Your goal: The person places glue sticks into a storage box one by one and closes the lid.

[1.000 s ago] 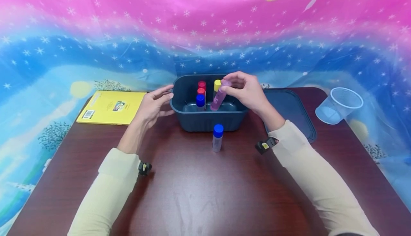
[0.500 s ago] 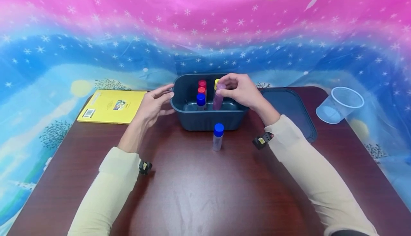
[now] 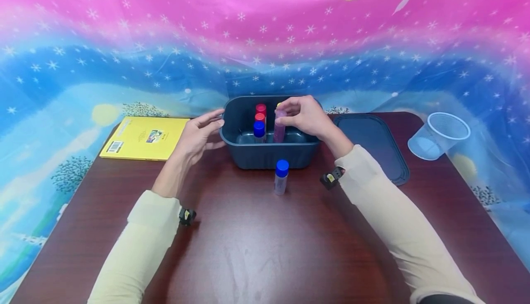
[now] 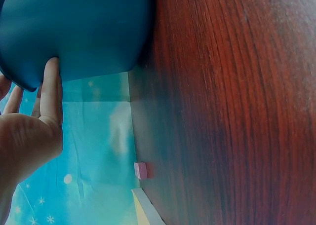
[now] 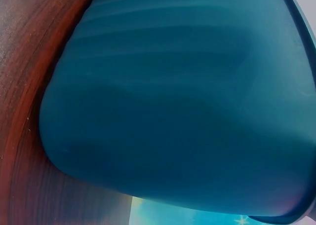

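Observation:
In the head view, my right hand [image 3: 308, 117] pinches the top of a purple glue stick [image 3: 279, 134], held upright inside a dark blue-grey bin [image 3: 273, 157]. To its left in the bin stand glue sticks with red caps [image 3: 260, 109] and a blue cap [image 3: 259, 127]. A yellow cap [image 3: 279, 105] peeks out behind my right fingers. My left hand [image 3: 195, 138] touches the bin's left end with fairly straight fingers; the left wrist view shows one finger [image 4: 51, 92] against the wall [image 4: 89, 32]. The right wrist view holds only the bin's outside [image 5: 173, 111], with that hand hidden.
A blue-capped glue stick [image 3: 280, 177] stands on the table in front of the bin. The bin's flat lid [image 3: 368, 143] lies to the right, beside a light blue mesh cup [image 3: 439, 136]. A yellow book [image 3: 142, 138] lies at the left.
My right hand has moved slightly left, and the purple glue stick has gone from tilted to upright in the bin, now covering most of the yellow-capped one. My left hand stays put.

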Action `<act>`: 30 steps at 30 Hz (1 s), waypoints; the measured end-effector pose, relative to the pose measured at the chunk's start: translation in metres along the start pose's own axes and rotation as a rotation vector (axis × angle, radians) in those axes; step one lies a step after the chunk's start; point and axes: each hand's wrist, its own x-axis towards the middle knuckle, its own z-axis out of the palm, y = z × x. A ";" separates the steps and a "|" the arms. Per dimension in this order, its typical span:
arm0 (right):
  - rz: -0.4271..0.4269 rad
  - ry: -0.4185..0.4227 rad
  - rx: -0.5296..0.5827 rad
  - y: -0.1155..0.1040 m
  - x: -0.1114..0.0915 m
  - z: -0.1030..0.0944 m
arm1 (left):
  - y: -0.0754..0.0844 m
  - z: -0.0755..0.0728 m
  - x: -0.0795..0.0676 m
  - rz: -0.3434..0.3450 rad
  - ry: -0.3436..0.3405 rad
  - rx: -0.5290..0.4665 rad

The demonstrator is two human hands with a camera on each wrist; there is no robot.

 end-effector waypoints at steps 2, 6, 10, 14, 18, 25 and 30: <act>0.007 -0.006 -0.009 0.000 0.001 0.000 | 0.000 0.000 0.000 0.000 -0.001 0.000; 0.022 -0.032 -0.032 -0.002 0.001 0.001 | 0.000 0.000 0.000 -0.002 0.002 0.001; 0.037 -0.058 -0.050 -0.004 0.002 0.000 | 0.000 0.000 0.001 -0.001 0.000 0.002; 0.045 -0.059 -0.072 -0.003 0.003 0.001 | -0.001 0.000 0.001 0.001 -0.006 -0.008; 0.049 -0.063 -0.097 -0.001 0.004 0.003 | -0.002 0.000 0.000 -0.005 -0.007 -0.008; 0.043 -0.069 -0.093 0.000 0.007 0.007 | -0.003 -0.001 0.000 -0.002 -0.005 -0.011; 0.052 -0.074 -0.088 0.000 0.009 0.007 | -0.001 0.000 0.001 0.000 -0.002 0.002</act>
